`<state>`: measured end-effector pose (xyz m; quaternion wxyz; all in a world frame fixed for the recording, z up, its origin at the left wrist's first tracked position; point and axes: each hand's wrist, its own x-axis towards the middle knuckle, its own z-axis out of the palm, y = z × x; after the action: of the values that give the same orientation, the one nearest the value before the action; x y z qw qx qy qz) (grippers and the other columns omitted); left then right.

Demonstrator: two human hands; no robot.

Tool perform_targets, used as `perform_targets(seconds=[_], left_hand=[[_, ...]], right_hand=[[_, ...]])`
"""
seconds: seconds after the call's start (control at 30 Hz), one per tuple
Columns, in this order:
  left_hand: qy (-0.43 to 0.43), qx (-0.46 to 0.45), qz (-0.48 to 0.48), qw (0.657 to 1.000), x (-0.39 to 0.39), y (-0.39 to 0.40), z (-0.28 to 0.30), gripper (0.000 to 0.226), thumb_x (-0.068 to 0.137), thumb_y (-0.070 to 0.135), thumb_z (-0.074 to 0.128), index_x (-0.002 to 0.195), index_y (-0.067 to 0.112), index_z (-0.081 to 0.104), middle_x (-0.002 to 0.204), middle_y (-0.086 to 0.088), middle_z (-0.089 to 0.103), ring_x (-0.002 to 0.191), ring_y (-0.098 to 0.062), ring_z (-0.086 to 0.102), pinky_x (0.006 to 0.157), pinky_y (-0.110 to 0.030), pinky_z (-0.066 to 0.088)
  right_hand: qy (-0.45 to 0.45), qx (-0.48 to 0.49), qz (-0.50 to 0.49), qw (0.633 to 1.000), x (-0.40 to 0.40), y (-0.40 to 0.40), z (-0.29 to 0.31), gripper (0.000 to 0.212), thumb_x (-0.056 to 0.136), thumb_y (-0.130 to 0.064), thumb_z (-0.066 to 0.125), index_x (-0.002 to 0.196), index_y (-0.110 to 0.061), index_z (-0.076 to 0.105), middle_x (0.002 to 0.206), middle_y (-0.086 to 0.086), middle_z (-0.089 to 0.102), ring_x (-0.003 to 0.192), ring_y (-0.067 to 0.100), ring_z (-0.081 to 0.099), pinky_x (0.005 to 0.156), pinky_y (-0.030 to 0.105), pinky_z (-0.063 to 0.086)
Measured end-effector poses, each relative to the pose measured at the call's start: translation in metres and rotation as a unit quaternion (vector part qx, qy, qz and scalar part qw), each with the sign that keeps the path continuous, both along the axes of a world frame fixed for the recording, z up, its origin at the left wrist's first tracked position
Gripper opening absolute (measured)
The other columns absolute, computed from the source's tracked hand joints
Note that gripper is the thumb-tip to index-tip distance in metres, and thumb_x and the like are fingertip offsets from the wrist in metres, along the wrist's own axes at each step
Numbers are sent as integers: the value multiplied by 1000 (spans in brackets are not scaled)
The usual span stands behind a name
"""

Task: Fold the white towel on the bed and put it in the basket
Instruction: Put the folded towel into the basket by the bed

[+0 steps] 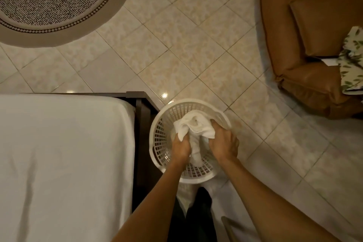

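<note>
A round white plastic basket [160, 133] with lattice walls stands on the tiled floor beside the bed's corner. The white towel [193, 126] is bunched inside its opening, part of it hanging down between my hands. My left hand [181, 146] grips the towel's left side and my right hand [224, 142] grips its right side, both reaching down into the basket. The bed [62, 163], covered with a white sheet, lies at the lower left with no towel on it.
The bed's dark wooden frame [142, 124] touches the basket's left side. A brown leather armchair [306, 49] with a leaf-patterned cloth [351, 61] stands at the right. A round patterned rug [57, 0] lies at the far left on the tiles.
</note>
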<state>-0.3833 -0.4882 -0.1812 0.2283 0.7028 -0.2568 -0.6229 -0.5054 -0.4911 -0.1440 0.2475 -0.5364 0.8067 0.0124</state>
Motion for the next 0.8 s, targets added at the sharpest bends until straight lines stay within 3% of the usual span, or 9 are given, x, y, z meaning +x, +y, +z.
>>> perform_targets(seconds=[0.17, 0.27, 0.33, 0.4, 0.47, 0.53, 0.63, 0.7, 0.8], left_hand=[[217, 114, 206, 948, 3, 6, -57, 30, 100, 27, 42, 122, 12, 55, 111, -14, 66, 101, -26, 63, 83, -38, 54], [264, 143, 237, 924, 14, 12, -91, 32, 98, 20, 36, 119, 6, 56, 120, -20, 61, 113, -32, 56, 100, -46, 44], [283, 164, 259, 909, 24, 19, -110, 34, 91, 11, 32, 108, 4, 60, 106, -21, 68, 108, -35, 56, 102, -47, 42], [265, 199, 274, 903, 31, 30, -127, 35, 86, 10, 29, 97, 4, 61, 87, -16, 71, 91, -32, 58, 87, -42, 47], [237, 233, 274, 903, 34, 42, -142, 35, 86, 16, 30, 97, 7, 62, 92, -14, 66, 85, -28, 57, 78, -36, 46], [191, 259, 282, 904, 36, 50, -157, 38, 88, 24, 31, 99, 9, 64, 94, -13, 63, 82, -27, 57, 72, -32, 44], [131, 265, 282, 913, 33, 50, -177, 56, 86, 49, 34, 116, 12, 62, 104, -14, 67, 94, -30, 62, 84, -35, 51], [92, 274, 208, 934, 29, 48, -182, 86, 70, 77, 39, 136, 21, 48, 129, -12, 59, 114, -34, 57, 99, -48, 48], [-86, 193, 15, 977, 25, 45, -176, 70, 90, 53, 44, 146, 14, 29, 146, -15, 41, 132, -37, 41, 112, -47, 35]], right_hand=[[-6, -20, 120, 993, 9, -4, -60, 57, 90, -9, 46, 143, -26, 33, 129, 4, 56, 102, 29, 61, 77, 37, 50], [1, -31, 188, 982, 11, -1, -101, 59, 84, -3, 48, 141, -19, 39, 129, 10, 56, 105, 32, 59, 80, 38, 48], [-1, -19, 224, 974, 10, 6, -126, 58, 79, -2, 54, 136, -14, 47, 125, 15, 59, 105, 34, 60, 85, 41, 48], [8, 3, 263, 965, 8, 19, -152, 57, 71, -10, 70, 127, -15, 58, 118, 15, 64, 100, 33, 63, 86, 42, 50], [24, 32, 309, 950, 9, 29, -172, 63, 58, -28, 84, 117, -19, 65, 111, 13, 69, 95, 30, 67, 86, 40, 52], [-4, 70, 321, 944, 10, 41, -186, 65, 70, -31, 78, 129, -19, 56, 129, 17, 59, 114, 31, 59, 100, 42, 43], [-10, 172, 327, 929, 7, 62, -204, 74, 89, -24, 55, 150, -19, 14, 157, 14, 16, 143, 26, 21, 118, 39, 10], [-16, 197, 318, 927, 8, 74, -211, 77, 88, -28, 49, 151, -20, 5, 159, 10, 6, 146, 22, 10, 119, 40, 1], [-92, 226, 243, 939, 15, 75, -207, 65, 91, -28, 38, 150, -20, 15, 159, 9, 9, 146, 20, 12, 119, 40, 2]])
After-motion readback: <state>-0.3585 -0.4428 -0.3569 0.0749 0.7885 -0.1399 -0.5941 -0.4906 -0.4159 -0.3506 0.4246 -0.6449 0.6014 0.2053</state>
